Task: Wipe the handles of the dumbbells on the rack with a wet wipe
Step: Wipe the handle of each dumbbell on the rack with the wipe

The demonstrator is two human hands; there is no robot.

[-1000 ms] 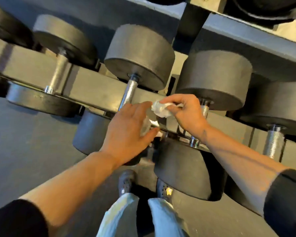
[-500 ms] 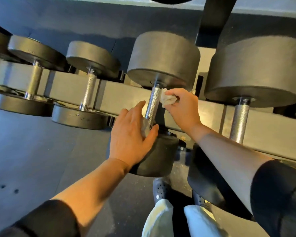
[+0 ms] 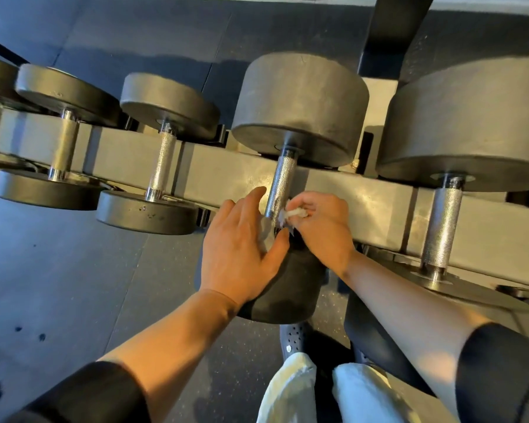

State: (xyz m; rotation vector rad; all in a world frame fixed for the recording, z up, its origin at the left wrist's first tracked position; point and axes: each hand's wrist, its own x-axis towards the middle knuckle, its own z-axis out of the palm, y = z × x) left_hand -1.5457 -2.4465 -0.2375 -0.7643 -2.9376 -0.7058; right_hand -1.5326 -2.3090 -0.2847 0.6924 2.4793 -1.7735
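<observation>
No legible text, number, brand or sign is found in the head view. The dumbbell (image 3: 300, 108) heads are seen plain grey, with only scuffs and no weight marking that can be read. Nothing is printed on the rack (image 3: 232, 175) beam facing the camera. The wipe (image 3: 290, 214) is seen crumpled, without print. A small pale dot is noted on the shoe (image 3: 290, 340), too small to be made out as a logo.
</observation>
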